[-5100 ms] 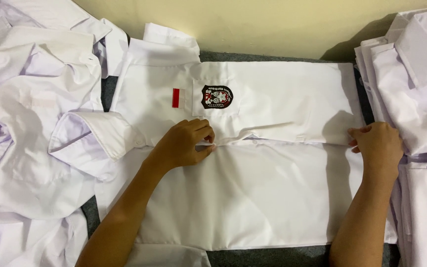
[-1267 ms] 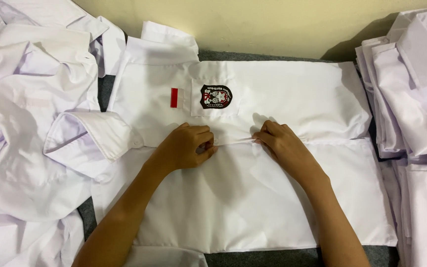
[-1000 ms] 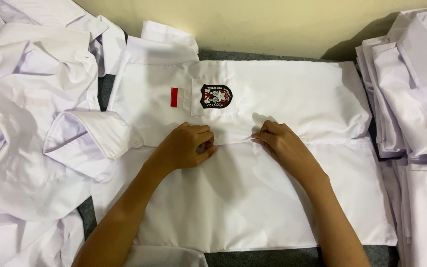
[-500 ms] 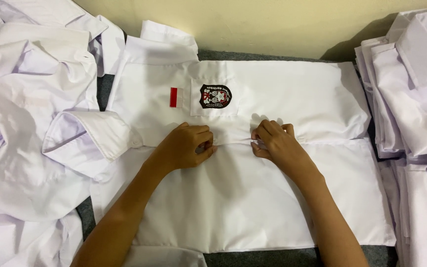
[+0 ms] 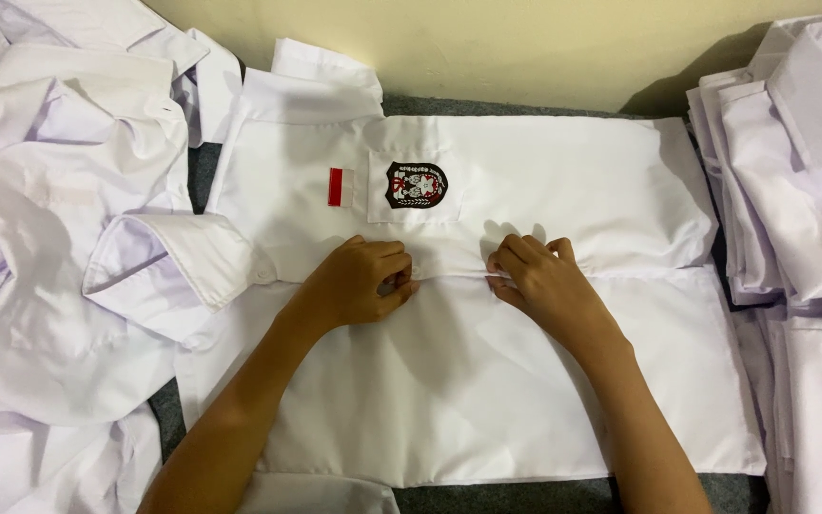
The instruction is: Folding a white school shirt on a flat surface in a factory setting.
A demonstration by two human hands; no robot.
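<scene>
Left hand (image 5: 359, 284) and right hand (image 5: 537, 284) pinch the white shirt (image 5: 487, 400) along its front opening, fingertips closed, holding both edges aligned.

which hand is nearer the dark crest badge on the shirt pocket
Left. The left hand sits just below the crest badge, slightly to its left, on the shirt's front seam. The right hand rests on the same seam, farther off to the badge's right.

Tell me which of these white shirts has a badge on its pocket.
The white shirt spread flat in the middle, under both hands: its chest pocket carries a dark crest badge beside a red-and-white patch. The heaped shirts and the folded stack show none.
</scene>
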